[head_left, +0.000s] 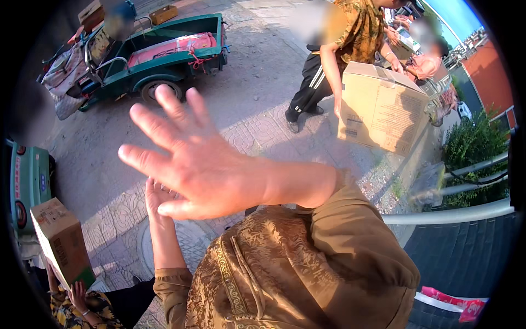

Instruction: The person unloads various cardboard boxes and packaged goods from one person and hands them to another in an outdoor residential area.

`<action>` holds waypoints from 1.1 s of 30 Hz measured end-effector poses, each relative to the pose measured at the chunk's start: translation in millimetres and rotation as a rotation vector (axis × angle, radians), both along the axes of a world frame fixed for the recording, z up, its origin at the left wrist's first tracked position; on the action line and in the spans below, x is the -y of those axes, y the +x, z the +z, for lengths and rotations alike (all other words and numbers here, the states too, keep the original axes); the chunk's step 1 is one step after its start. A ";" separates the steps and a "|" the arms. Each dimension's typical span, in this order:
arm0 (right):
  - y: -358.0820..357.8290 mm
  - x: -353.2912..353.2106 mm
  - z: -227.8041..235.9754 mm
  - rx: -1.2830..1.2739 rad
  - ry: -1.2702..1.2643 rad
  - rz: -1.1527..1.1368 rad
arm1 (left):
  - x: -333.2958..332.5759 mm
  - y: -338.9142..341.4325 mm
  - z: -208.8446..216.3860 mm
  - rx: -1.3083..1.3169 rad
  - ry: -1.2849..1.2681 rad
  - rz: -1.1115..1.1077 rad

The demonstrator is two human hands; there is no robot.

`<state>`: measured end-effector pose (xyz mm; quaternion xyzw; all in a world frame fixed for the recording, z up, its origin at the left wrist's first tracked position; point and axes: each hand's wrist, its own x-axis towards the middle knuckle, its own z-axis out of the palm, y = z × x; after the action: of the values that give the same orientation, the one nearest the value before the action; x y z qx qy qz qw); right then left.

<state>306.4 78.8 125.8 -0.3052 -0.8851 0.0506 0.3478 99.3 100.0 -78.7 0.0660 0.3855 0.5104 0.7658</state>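
As the person's right arm reaches across toward the left, the bare right hand (194, 164) hangs up close to the camera, back of the hand showing, fingers fanned wide, nothing in its grasp! Just beyond it, up comes the bare left hand (154, 198) on an upright forearm, partly covered by the right one; a few fingers peek out, but whether they are loose or gripping, one cannot tell. Whether the two hands touch is hidden too!

Over to the boxes, both with other people and well apart from the person's hands: at lower left, a brown cardboard box (66, 238) with a green patch near its bottom corner sits tilted in the hands of a co-worker in a dark-and-yellow floral top (101, 307). At upper right, a big tan cardboard box (378, 107) is held by a co-worker in a gold-and-black patterned shirt (359, 27), one hand on its near side and one at the far top edge. Up at top left, a dark green metal cargo tricycle (181, 64) stands with a pink-red sheet (164, 49) in its bed, and below the hands, a round patterned manhole cover (186, 241) is set in the grey paving (246, 129)
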 end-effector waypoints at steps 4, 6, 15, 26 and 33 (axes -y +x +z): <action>217.6 55.9 61.2 0.031 0.199 -0.697 | -65.3 175.7 43.6 -0.058 0.095 -0.583; 286.8 95.2 75.1 -0.620 -0.028 -0.707 | -81.2 261.1 66.4 -0.053 0.119 -0.773; 441.1 162.5 -42.5 -1.010 -0.342 -0.814 | -60.8 469.0 111.6 0.256 0.269 -1.102; 301.8 186.3 26.8 -1.083 -0.048 -0.726 | -4.9 342.8 154.0 0.316 0.349 -1.058; 227.1 90.5 26.6 -0.643 -0.202 -0.332 | 0.5 181.8 144.5 0.350 0.472 -0.545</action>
<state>533.5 -11.7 152.4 -0.4457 -0.6597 0.1736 0.5796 281.1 99.5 65.8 0.2519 0.0900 0.3667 0.8910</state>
